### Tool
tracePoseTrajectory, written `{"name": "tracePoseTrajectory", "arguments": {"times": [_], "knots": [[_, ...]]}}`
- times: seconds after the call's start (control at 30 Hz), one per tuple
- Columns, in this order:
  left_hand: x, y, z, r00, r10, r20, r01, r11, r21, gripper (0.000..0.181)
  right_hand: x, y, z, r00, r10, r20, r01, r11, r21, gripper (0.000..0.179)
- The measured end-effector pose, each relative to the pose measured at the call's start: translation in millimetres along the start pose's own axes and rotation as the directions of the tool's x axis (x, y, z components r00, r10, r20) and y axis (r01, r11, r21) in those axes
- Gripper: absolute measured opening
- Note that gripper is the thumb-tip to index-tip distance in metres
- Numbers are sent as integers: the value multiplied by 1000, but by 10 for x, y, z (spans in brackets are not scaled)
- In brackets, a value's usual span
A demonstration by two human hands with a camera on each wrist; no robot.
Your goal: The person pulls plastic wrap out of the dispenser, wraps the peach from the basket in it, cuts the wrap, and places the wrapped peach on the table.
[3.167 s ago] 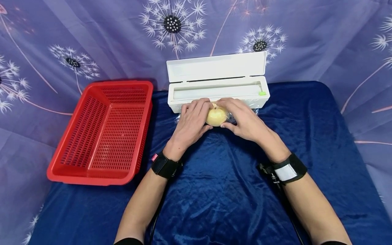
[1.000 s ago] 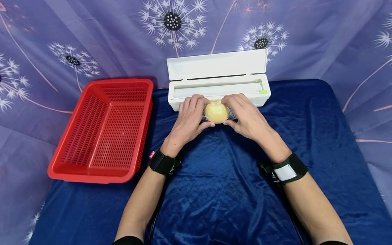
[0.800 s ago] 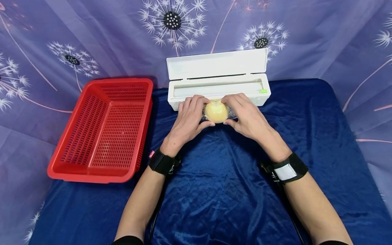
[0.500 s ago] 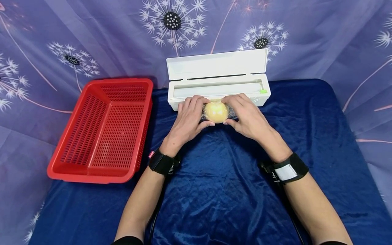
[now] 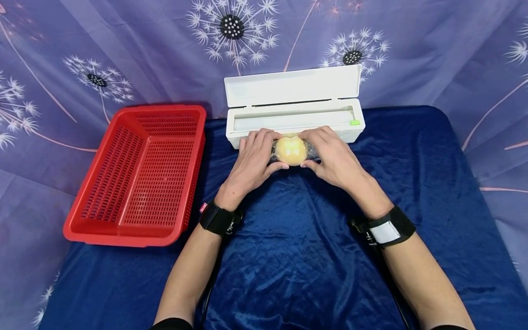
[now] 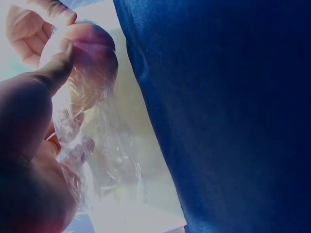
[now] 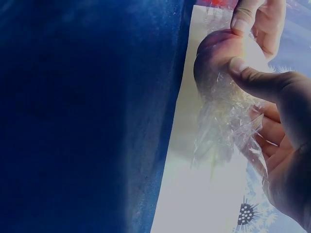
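A yellow peach (image 5: 291, 151), wrapped in clear cling film, is held between both hands in front of the white box. My left hand (image 5: 255, 161) grips its left side, thumb at the near edge and fingers behind. From the right, my right hand (image 5: 335, 160) grips it the same way, the two thumbs apart. In the left wrist view the peach (image 6: 97, 48) shows a reddish cleft, and loose cling film (image 6: 114, 150) bunches out beside it. The right wrist view likewise has crumpled cling film (image 7: 214, 133) trailing from the peach (image 7: 211, 60).
Behind the hands stands a white cling film box (image 5: 346, 134), lid (image 5: 293, 86) raised, with a film roll (image 5: 294, 120) and a green slider (image 5: 354, 123). A red perforated basket (image 5: 189, 174) stands at left on the blue cloth (image 5: 301, 256). A patterned curtain hangs behind.
Since the earliest frame the peach has turned, its stem hollow no longer showing, and my right fingertips have drawn back to its side. Over the last second the hands have barely moved.
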State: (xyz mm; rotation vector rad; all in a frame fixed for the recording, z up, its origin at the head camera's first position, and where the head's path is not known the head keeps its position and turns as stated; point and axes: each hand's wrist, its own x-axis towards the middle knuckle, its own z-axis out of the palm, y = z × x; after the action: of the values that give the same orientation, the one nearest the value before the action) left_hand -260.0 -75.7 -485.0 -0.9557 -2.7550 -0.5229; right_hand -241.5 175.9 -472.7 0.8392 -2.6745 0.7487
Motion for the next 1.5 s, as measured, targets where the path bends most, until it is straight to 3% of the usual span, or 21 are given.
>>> {"name": "tracePoseTrajectory", "arguments": {"times": [0.43,0.73,1.0,1.3,1.5], "knots": [[-5,0,-6,1000,-7,-6,7,1000,19,72,8,20,33,998,-47,-35,48,998,39,67],[2,-3,-3,1000,-4,-4,4,1000,0,71,-3,7,-2,1000,-3,-2,3,1000,20,70],[13,-5,-4,1000,-13,1,13,1000,-12,69,6,8,-19,998,-65,-15,65,998,12,74],[9,-4,-4,1000,-14,2,14,1000,-23,71,25,-81,27,987,-152,-42,149,986,-75,76],[13,0,-9,1000,-22,14,22,999,-29,70,25,-106,58,984,-176,-31,172,979,-108,87]]}}
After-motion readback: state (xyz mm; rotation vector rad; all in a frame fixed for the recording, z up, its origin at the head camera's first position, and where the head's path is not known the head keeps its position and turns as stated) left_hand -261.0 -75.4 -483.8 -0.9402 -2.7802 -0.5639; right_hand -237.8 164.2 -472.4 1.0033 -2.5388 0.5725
